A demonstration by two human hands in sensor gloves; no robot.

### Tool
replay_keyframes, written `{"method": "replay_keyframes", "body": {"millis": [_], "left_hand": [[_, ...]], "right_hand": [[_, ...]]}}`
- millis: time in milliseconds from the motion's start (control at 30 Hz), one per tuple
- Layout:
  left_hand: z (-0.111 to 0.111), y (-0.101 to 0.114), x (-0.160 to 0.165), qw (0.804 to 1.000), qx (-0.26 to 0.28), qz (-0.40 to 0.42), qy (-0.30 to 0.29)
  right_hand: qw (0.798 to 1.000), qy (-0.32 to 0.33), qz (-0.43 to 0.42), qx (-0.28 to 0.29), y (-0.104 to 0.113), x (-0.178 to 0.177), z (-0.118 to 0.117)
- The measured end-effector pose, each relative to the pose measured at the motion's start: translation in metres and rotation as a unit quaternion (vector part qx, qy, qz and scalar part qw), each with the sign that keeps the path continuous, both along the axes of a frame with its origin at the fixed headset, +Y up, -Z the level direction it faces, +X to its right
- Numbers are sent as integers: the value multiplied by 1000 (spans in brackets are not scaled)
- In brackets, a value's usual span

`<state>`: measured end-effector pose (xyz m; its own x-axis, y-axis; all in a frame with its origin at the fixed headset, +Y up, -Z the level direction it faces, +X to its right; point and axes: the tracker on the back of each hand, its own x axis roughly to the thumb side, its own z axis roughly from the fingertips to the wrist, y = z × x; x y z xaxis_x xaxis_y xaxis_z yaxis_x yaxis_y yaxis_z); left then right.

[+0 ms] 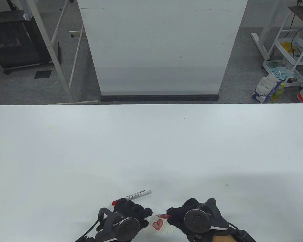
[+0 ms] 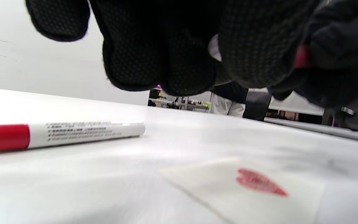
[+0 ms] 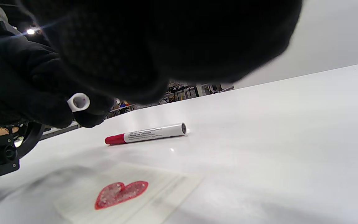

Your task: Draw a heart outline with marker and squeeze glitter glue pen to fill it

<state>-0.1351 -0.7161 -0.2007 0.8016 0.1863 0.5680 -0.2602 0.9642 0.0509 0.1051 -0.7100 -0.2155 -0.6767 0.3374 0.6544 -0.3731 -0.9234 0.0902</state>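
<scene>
Heart (image 1: 158, 224), red-outlined and glitter-filled, sits on a small paper sheet (image 1: 166, 229) at the near table (image 1: 151, 151) edge, between both hands. Marker (image 1: 131, 196) lies capped just beyond the left hand (image 1: 131, 214), which appears to pinch a small white cap (image 3: 78, 102). Right hand (image 1: 189, 216) grips the glitter glue pen (image 1: 162, 216), nozzle toward the left hand above the paper. Risks: a drip or a trailing glove smearing wet glue; misaligned recapping squeezing out more
</scene>
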Motion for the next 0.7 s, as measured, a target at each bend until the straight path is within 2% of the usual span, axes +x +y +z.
{"method": "replay_keyframes", "body": {"millis": [267,700], "left_hand": [[8,7,-6,999,8,47,-10],[8,-6,2,998,-11,44,-43]], "right_hand": [[999,20,-25,-15,0,-3,5],[999,35,-26,-10,-9,-10,14]]}}
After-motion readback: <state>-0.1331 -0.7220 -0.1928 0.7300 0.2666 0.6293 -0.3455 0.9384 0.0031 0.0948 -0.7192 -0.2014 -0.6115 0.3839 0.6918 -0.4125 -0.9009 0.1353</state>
